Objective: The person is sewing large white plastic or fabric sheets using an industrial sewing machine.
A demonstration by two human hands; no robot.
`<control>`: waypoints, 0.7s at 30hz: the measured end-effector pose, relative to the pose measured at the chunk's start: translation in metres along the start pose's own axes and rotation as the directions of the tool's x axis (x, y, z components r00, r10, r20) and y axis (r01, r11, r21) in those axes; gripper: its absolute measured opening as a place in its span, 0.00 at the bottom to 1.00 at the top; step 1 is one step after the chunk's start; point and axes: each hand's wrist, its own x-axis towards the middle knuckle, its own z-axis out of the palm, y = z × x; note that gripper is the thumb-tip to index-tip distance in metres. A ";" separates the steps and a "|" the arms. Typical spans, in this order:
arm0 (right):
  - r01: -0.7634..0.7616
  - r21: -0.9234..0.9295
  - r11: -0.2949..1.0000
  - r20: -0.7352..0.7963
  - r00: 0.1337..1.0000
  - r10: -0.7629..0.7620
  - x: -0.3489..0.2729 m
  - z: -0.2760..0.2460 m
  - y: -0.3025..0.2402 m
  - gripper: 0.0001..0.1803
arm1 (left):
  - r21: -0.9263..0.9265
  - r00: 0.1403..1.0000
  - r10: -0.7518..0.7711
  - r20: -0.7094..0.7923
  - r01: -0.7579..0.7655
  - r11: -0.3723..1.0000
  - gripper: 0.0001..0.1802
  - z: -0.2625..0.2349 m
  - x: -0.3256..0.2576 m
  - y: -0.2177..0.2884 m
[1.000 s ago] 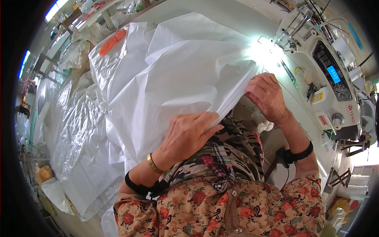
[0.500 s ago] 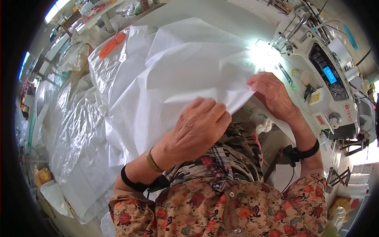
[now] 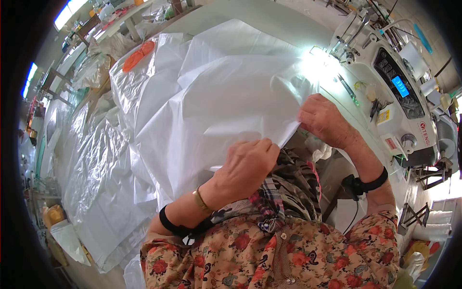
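Observation:
A large white plastic sheet (image 3: 226, 96) spreads over the table in front of me, creased and partly folded. My left hand (image 3: 251, 163) is closed on its near edge, the fingertips pinched together. Farther right, my right hand (image 3: 323, 120) grips the same edge near the corner, its fingers curled over. The edge runs taut between both hands, just above my lap. Beyond my right hand stands a white sewing machine (image 3: 385, 91) with a lit blue display. Its bright lamp (image 3: 320, 67) washes out the needle area, so the needle cannot be made out.
Shiny clear plastic (image 3: 91, 178) hangs and lies in heaps at the left. An orange bundle (image 3: 138, 56) rests on the sheet's far left part. A thin dark tool with a green tip (image 3: 349, 91) lies beside the machine. A spool of white thread (image 3: 415, 62) stands behind it.
My right hand has come slightly down and left, its fingers now more tightly curled. My left hand has shifted a little lower, and the sheet's edge near the machine has re-creased.

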 end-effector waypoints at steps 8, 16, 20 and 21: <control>0.129 0.105 0.986 0.004 0.991 -0.130 0.009 0.023 -0.027 0.07 | -0.559 0.944 -0.309 0.114 0.318 0.766 0.06 0.009 -0.024 -0.017; 0.133 0.144 0.981 0.032 0.990 -0.139 0.011 0.034 -0.033 0.06 | -0.619 0.932 -0.299 0.204 0.360 0.699 0.07 0.014 -0.032 -0.028; 0.025 0.035 0.999 -0.357 0.934 -0.010 0.002 0.042 -0.051 0.08 | -0.618 0.901 -0.336 0.275 0.433 0.656 0.07 0.014 -0.032 -0.029; -0.079 0.008 0.997 -0.511 0.856 0.072 -0.002 0.043 -0.060 0.09 | -0.614 0.893 -0.346 0.286 0.448 0.649 0.07 0.014 -0.033 -0.029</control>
